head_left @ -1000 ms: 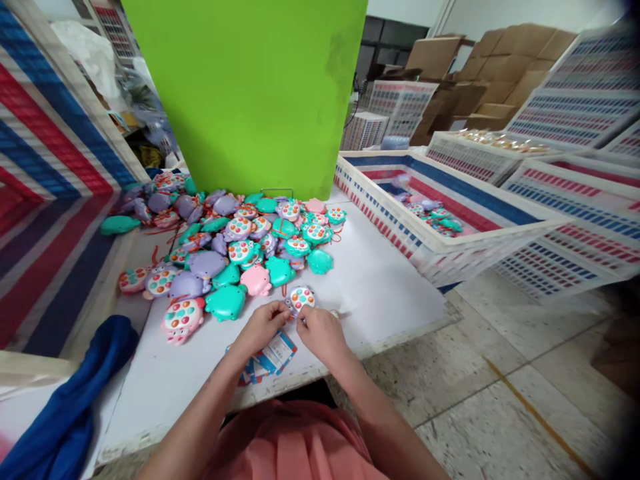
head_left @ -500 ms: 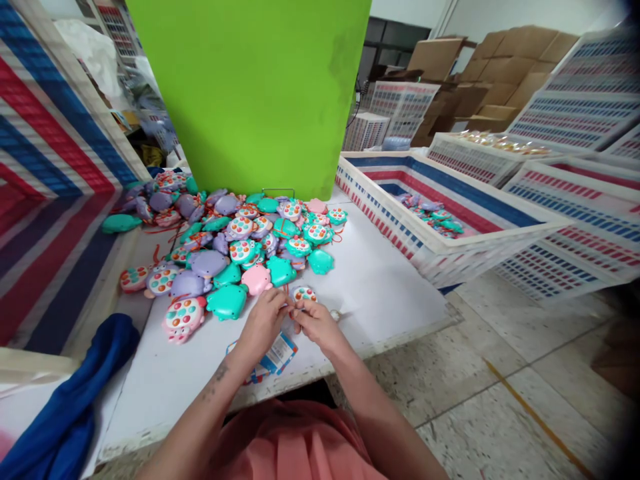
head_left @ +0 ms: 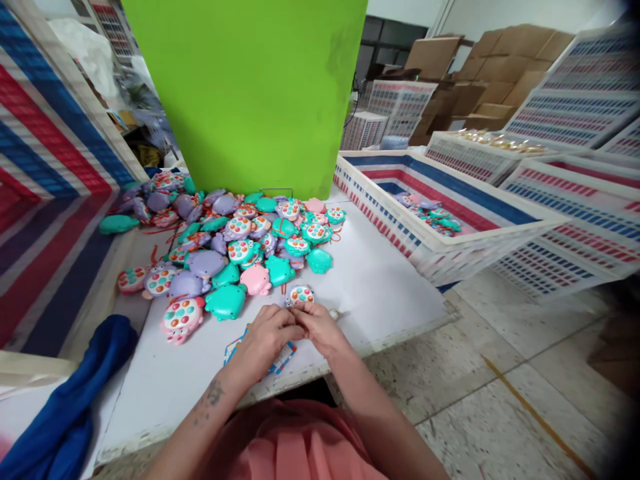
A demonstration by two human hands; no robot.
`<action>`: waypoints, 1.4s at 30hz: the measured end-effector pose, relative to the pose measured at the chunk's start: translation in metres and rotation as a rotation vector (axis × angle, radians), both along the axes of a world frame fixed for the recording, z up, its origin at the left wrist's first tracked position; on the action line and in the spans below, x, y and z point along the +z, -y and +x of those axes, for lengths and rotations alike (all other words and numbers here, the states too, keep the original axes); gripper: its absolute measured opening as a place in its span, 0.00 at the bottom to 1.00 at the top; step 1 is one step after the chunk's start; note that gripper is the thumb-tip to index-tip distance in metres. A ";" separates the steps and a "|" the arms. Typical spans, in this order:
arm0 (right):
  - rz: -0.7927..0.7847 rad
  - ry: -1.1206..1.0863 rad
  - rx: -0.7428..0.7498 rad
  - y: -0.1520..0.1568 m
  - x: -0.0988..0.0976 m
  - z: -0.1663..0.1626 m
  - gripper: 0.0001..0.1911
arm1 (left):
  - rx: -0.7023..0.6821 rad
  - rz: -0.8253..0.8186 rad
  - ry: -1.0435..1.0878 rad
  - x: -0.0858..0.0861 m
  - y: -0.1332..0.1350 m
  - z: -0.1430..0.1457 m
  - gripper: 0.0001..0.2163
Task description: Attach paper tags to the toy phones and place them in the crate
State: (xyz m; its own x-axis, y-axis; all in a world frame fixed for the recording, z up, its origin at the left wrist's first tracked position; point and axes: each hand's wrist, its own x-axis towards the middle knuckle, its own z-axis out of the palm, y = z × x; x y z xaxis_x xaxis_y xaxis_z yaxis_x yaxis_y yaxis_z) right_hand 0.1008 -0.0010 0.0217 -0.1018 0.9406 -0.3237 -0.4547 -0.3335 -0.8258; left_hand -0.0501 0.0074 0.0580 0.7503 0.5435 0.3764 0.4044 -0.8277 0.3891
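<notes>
My left hand (head_left: pixel 270 333) and my right hand (head_left: pixel 317 325) meet over the white table, fingertips pinched together. Whatever they hold is too small and hidden to make out. Just beyond the fingertips lies a toy (head_left: pixel 301 295) with a white face and coloured round buttons, a thin orange cord showing beside it. Partly under my left hand are blue-and-white printed cards (head_left: pixel 284 360). Close to my right hand sits a small whitish round object (head_left: pixel 334 313). A pink toy (head_left: pixel 255 280) and a teal toy (head_left: pixel 226 302) lie at the near edge of a large pile.
Behind the pile of purple, teal and pink toys stands a green panel (head_left: pixel 255 93). On the right is a white crate (head_left: pixel 450 250) with a striped lining and toys inside. A striped-lined crate (head_left: pixel 60 267) and blue cloth (head_left: pixel 75 400) are at left.
Both hands have drawn slightly closer to me, and my left hand has turned over the cards, covering more of them. More of the button toy shows beyond the fingertips.
</notes>
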 end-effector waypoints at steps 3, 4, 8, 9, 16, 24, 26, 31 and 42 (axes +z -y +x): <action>0.036 0.096 -0.021 0.001 0.000 -0.001 0.12 | -0.004 -0.209 0.181 -0.001 0.002 0.002 0.08; 0.056 0.180 -0.015 0.002 0.001 -0.001 0.11 | 0.021 -0.325 0.276 -0.001 0.003 0.003 0.08; 0.321 0.725 -0.074 0.007 0.004 0.000 0.07 | 0.278 -0.777 0.619 -0.007 0.001 0.000 0.07; 0.410 0.861 -0.128 0.008 0.005 0.000 0.06 | 0.339 -0.836 0.666 -0.010 0.000 -0.001 0.08; 0.717 1.229 -0.148 0.012 0.013 -0.007 0.07 | 0.465 -0.766 0.652 -0.030 -0.005 -0.008 0.10; 0.758 1.402 -0.109 0.013 0.010 -0.010 0.09 | 0.478 -0.595 0.552 -0.032 -0.006 -0.010 0.10; 0.762 1.405 -0.101 0.013 0.011 -0.010 0.09 | 0.474 -0.566 0.531 -0.031 -0.006 -0.010 0.10; 0.760 1.415 -0.090 0.013 0.012 -0.010 0.09 | 0.458 -0.489 0.482 -0.028 -0.005 -0.010 0.09; 0.768 1.406 -0.097 0.014 0.013 -0.009 0.09 | 0.438 -0.465 0.475 -0.025 -0.004 -0.010 0.09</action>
State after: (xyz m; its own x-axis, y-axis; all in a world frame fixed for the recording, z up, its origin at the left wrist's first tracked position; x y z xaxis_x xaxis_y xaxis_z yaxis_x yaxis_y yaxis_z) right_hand 0.0915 -0.0151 0.0347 -0.0784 0.9018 0.4250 0.7802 0.3209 -0.5369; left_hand -0.0602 0.0114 0.0332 0.2478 0.9320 0.2644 0.3600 -0.3420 0.8680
